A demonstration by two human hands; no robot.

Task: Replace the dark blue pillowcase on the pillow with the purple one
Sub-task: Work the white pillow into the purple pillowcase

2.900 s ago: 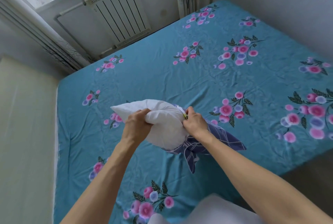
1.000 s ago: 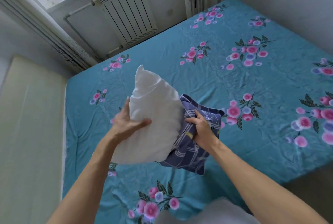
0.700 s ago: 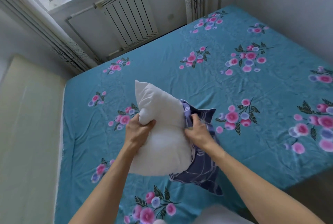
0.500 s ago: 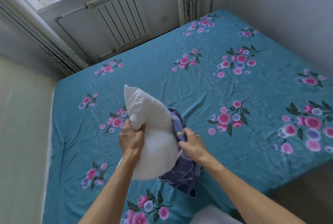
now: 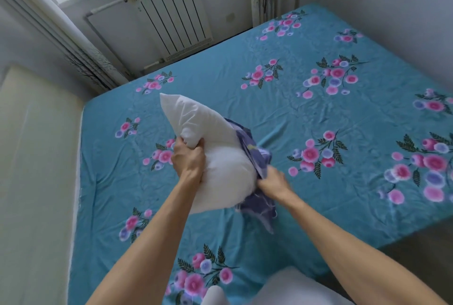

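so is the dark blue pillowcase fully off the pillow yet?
No, the dark blue pillowcase still wraps the right end of the white pillow, where the right hand grips it.

Both my forearms are bare to the bottom frame edge; no sleeves in view. My left hand (image 5: 188,161) and my right hand (image 5: 273,180) carry no visible rings, watch or gloves; the right is motion-blurred. A pale light-grey garment (image 5: 289,290) shows below.
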